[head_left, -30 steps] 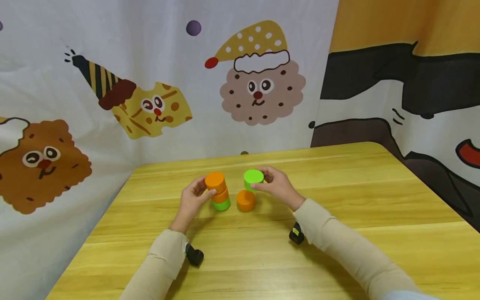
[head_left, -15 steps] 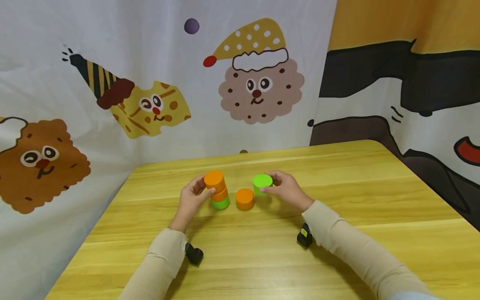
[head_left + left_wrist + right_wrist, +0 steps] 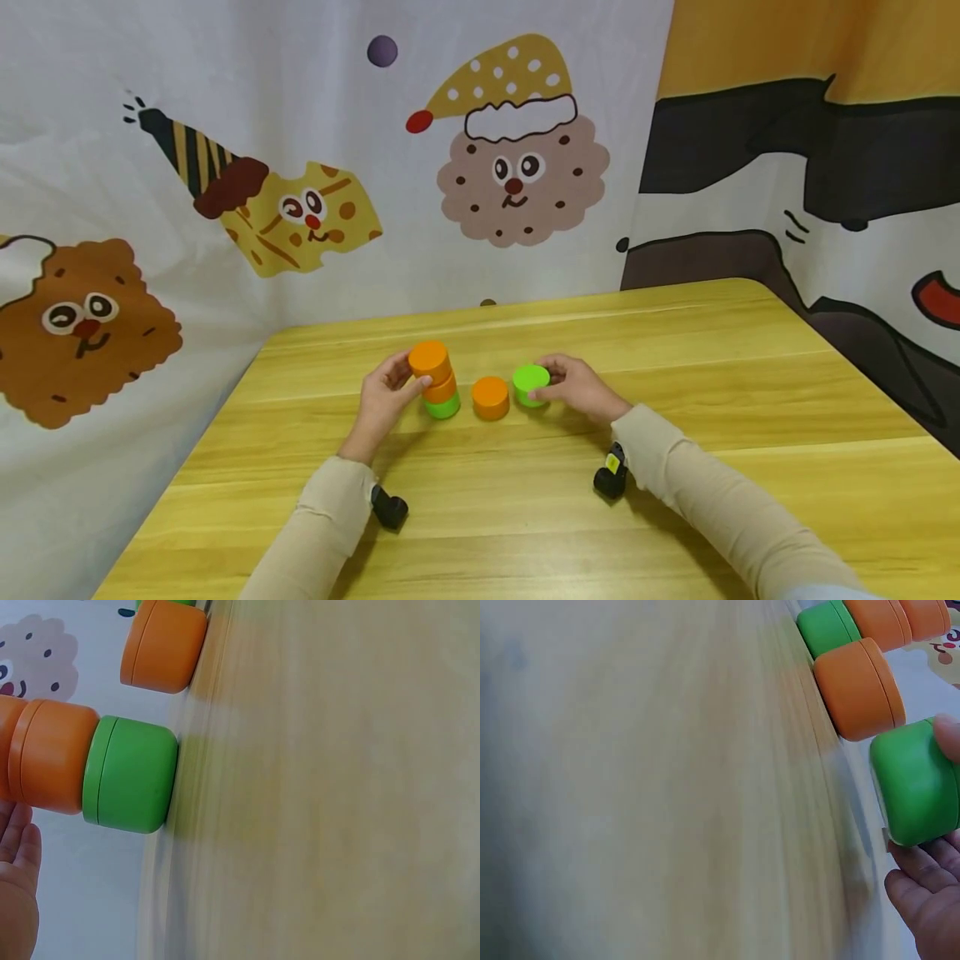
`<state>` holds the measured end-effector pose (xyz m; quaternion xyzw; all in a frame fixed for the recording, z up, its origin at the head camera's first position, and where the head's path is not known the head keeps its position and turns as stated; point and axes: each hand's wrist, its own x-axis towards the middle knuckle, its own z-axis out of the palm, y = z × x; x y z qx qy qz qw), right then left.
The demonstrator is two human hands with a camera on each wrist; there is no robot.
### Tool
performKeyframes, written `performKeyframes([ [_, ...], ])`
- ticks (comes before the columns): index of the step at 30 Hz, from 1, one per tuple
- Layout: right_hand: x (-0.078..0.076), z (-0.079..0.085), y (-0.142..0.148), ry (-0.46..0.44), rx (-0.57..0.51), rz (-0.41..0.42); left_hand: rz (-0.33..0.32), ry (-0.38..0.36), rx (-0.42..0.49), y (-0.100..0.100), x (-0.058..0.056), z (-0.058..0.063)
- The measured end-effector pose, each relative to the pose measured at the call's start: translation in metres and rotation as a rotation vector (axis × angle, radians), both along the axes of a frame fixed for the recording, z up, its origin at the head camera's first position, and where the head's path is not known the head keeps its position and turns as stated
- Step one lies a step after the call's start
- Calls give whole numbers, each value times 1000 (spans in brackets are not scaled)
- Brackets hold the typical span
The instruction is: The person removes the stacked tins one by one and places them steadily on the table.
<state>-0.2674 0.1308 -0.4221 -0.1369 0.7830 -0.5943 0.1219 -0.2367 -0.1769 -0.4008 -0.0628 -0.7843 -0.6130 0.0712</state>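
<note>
A stack of round lidded tubs stands on the table: a green tub point(image 3: 442, 406) at the bottom, an orange tub point(image 3: 441, 390) on it, and another orange tub point(image 3: 430, 360) on top. My left hand point(image 3: 385, 406) holds the stack at its upper part, thumb on the near side. A single orange tub point(image 3: 491, 398) stands just right of the stack. To the right of that, my right hand point(image 3: 577, 387) grips a second green tub point(image 3: 531, 383) between thumb and fingers. In the right wrist view this green tub point(image 3: 915, 784) is close over the table, slightly tilted.
The wood-grain table point(image 3: 495, 517) reaches back to a white cloth point(image 3: 360, 292) printed with cartoon snacks. Black wrist cameras hang below both sleeves, the left camera point(image 3: 389, 508) and the right camera point(image 3: 611, 473) both low over the tabletop.
My right hand has moved right and down with the green tub, from above the single orange tub to beside it. The left hand and the stack have stayed in place.
</note>
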Motion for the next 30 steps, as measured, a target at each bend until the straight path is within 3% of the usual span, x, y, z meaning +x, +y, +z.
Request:
performKeyframes([
  [5,1,-4,-2,-3,-5,17,1,-17,15,-1,0,1],
  [9,3,-3,-4,-16,-2,8,-2,-36,23,3,6,11],
  [12,4,-3,-5,-26,1,-1,-2,-31,26,3,6,10],
  [16,3,-4,-6,-31,13,-10,-1,-6,32,-1,-1,0],
  [30,6,1,-6,-16,64,-25,5,23,15,1,0,0],
])
